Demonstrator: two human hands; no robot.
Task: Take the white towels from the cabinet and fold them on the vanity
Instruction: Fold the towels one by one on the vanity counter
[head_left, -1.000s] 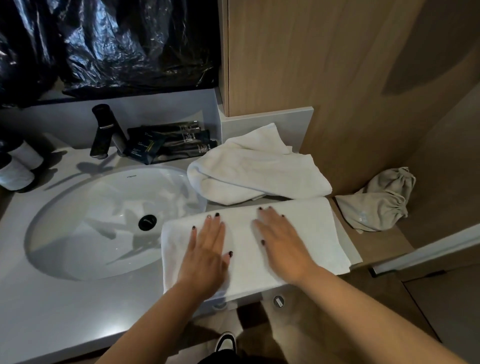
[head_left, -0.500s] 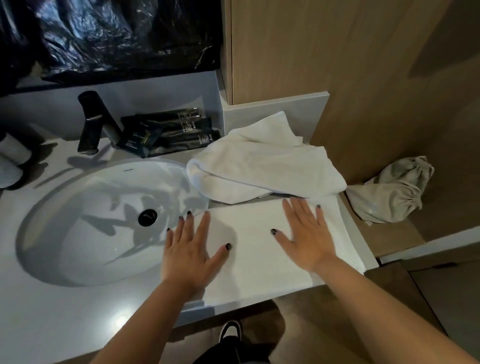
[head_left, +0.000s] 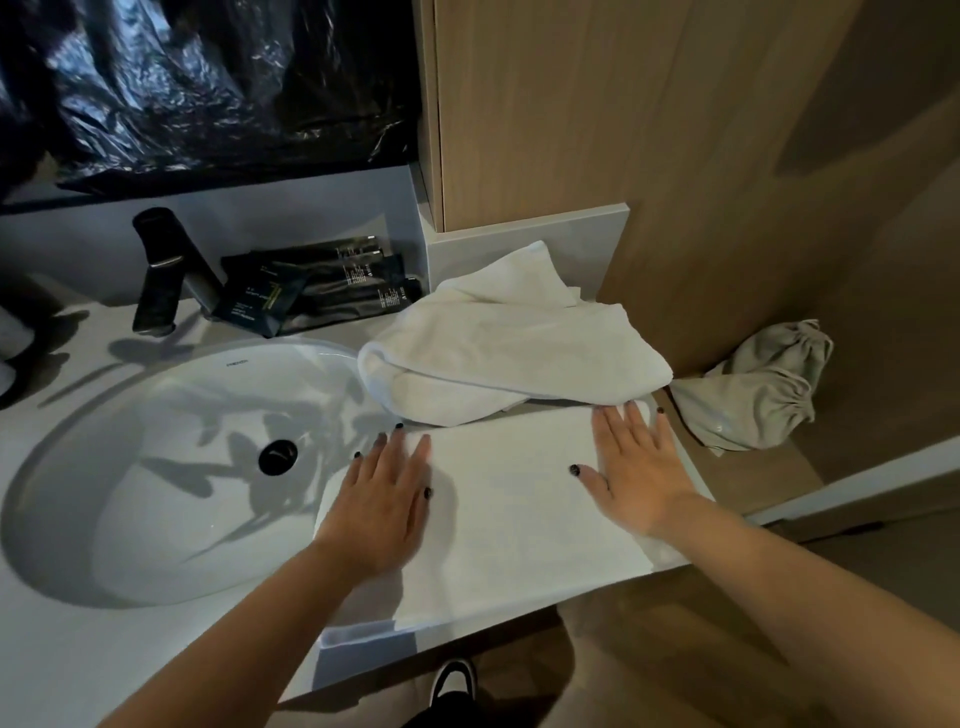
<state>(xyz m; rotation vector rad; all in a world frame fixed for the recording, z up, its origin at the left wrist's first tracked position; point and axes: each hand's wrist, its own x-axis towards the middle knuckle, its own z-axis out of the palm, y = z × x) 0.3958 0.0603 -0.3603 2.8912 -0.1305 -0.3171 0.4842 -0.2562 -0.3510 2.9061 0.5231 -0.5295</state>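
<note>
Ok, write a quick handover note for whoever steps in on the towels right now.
Left hand: open, flat on the left end of the flat towel.
Right hand: open, flat on its right end.
Flat towel lies on the vanity, beside the sink.
Loose towel is heaped behind it.
Done: both towels out.
Left: finish folding the flat one, then fold the loose one.

The left hand (head_left: 382, 506) covers the flat towel's (head_left: 511, 512) end nearest the sink (head_left: 171, 467); the right hand (head_left: 636, 470) covers its opposite end. Behind that towel, the loose towel (head_left: 511, 345) hides part of the dark sachets (head_left: 317, 291). The frame's bottom crops a shoe (head_left: 456, 683) below the worktop (head_left: 104, 665).
</note>
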